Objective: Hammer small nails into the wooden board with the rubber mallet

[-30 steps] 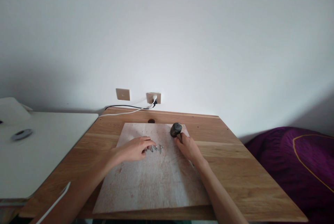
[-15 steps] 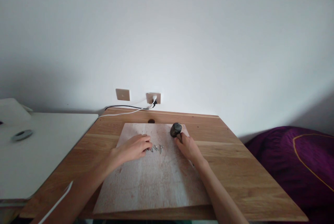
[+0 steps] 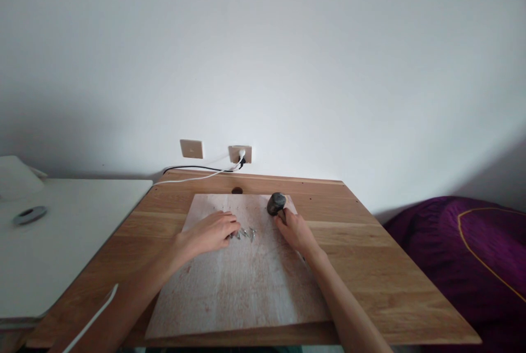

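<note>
A pale wooden board lies flat under both hands. My left hand rests at its left middle, fingers curled down and pressed together at a small pile of silver nails. The fingers hide part of the pile, and what they pinch cannot be made out. My right hand is wrapped around the handle of a mallet with a dark, rounded head. That head is above the board's upper right corner, just beyond my fingers. A row of tiny dark dots runs along the board's far side.
The board is on a wooden table against a white wall. Cables run along the back to a wall socket. To the left stands a white table with a grey ring-shaped object. Purple fabric bulges at the right.
The view has shifted very slightly. Both hands keep nearly the same place, the left at the nails and the right around the mallet.
</note>
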`<control>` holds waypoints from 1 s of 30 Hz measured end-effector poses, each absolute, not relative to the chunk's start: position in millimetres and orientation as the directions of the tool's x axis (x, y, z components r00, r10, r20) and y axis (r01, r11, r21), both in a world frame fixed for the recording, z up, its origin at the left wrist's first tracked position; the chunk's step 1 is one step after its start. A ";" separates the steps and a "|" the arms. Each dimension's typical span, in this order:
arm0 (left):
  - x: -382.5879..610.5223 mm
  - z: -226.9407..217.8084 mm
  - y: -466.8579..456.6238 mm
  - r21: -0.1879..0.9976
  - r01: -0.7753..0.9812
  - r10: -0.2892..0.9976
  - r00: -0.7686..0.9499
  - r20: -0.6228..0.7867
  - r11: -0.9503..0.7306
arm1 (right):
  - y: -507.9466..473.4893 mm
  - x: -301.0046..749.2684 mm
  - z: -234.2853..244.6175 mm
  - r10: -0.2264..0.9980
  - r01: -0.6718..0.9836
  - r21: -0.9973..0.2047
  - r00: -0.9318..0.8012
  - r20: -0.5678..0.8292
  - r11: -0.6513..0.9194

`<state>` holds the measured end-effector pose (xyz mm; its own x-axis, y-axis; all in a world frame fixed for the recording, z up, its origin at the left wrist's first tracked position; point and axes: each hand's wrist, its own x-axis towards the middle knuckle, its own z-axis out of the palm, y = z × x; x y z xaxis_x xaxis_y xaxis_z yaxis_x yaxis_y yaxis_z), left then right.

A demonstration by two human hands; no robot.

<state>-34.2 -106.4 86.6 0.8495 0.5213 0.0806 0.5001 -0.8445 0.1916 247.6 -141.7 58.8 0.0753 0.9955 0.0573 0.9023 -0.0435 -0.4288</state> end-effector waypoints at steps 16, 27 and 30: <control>-3.0 88.4 -66.6 0.487 0.439 0.556 0.822 0.123 -0.755 | -154.2 279.1 64.1 0.987 0.576 -0.802 0.059 -0.151 -0.157; 101.2 58.5 -6.4 0.757 0.303 0.695 0.669 0.263 -0.579 | -186.3 290.8 107.9 0.943 -0.204 -0.930 0.076 -0.326 -0.305; 114.5 51.6 0.6 0.752 0.314 0.701 0.662 0.264 -0.579 | -196.1 280.9 134.7 0.974 -0.248 -0.961 0.157 -0.163 -0.120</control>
<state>114.5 0.6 51.6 0.6624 0.7012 0.2637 0.3140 -0.5795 0.7521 280.9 -196.1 134.7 0.1575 0.9740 -0.1628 -0.2485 -0.1205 -0.9611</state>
